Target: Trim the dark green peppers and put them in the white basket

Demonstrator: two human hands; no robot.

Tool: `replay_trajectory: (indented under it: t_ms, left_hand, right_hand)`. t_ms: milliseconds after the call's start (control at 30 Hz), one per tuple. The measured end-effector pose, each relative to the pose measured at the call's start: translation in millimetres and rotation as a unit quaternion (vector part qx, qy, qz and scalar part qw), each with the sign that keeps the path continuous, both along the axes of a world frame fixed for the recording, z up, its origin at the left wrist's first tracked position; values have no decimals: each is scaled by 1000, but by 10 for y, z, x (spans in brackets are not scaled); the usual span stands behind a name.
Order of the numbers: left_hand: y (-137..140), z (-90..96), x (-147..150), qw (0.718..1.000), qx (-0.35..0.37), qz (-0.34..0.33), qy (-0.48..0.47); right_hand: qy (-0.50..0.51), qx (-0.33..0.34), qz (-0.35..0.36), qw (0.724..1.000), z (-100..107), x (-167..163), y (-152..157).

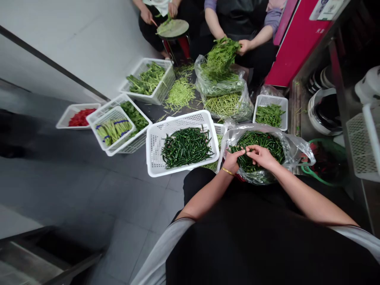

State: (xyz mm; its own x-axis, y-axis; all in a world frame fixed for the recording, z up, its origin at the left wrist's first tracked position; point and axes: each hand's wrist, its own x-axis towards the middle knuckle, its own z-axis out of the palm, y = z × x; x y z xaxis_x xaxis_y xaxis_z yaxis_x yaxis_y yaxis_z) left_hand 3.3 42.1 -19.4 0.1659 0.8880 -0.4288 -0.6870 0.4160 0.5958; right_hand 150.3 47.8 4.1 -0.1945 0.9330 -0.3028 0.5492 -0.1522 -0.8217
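Note:
Both hands meet above a clear plastic bag (292, 148) full of thin dark green chili peppers (274, 144). My left hand (232, 161), with a gold bracelet at the wrist, is closed on green chili peppers whose ends show past its fingers. The fingertips of my right hand (261, 156) pinch against the left fingertips, at the end of a chili pepper; the small piece between them is hard to make out. Left of the bag, a white perforated basket (152, 152) holds a heap of similar chili peppers (187, 148).
Opposite, two people handle leafy greens (221, 59), one beside a round stool (175, 29). Around stand a basket of green stalks (148, 79), nested baskets (114, 148), a red-filled tray (80, 117), a small basket (270, 114) and a green colander (316, 176). Trimmings (180, 95) litter the floor.

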Motion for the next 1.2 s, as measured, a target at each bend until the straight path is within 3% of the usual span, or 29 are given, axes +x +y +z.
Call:
replay_trajectory:
  t_ms: [167, 267, 333, 400, 500, 567, 600, 667, 733, 800, 833, 900, 967, 1067, 1200]
  left_hand:
    - [-75, -51, 101, 998, 43, 4, 38]
    - [-137, -59, 88, 991, 98, -38, 84]
    - [-178, -42, 46, 973, 160, -63, 155]
    - [-214, 2, -9, 927, 260, -63, 263]
    - [-252, 104, -88, 823, 410, -55, 390]
    - [-259, 170, -129, 783, 465, -63, 409]
    - [-254, 198, -146, 780, 473, -67, 404]
    - [-220, 240, -180, 818, 437, -51, 370]
    - [-155, 274, -217, 897, 332, -11, 293]
    - [-77, 310, -253, 963, 201, 10, 179]
    - [-41, 330, -270, 982, 145, 4, 123]
    - [11, 366, -293, 996, 70, -27, 45]
    - [32, 385, -305, 998, 31, -55, 15]
    - [28, 364, -320, 997, 18, -72, 4]
    - [17, 299, -336, 997, 29, -70, 14]
  right_hand:
    - [72, -18, -100, 992, -134, -33, -244]
    - [89, -43, -79, 992, -98, 51, -295]
    - [124, -117, -38, 985, -30, 119, -302]
    - [188, -223, -16, 957, 35, 152, -293]
    - [275, -321, -35, 906, 67, 85, -279]
    - [276, -326, -29, 904, 53, -18, -281]
    - [245, -311, -12, 918, 45, -66, -281]
    - [104, -242, 57, 963, 46, -114, -250]
    - [-60, -150, 113, 980, 71, -64, -142]
    - [-210, -57, 114, 969, 97, 69, 53]
    - [-290, -13, 104, 951, 100, 148, 168]
    - [-428, 30, 118, 896, 78, 283, 373]
    - [-495, 43, 173, 850, 26, 361, 467]
    - [-488, 66, 257, 832, -36, 403, 332]
    - [-458, 70, 289, 838, 23, 473, 11]
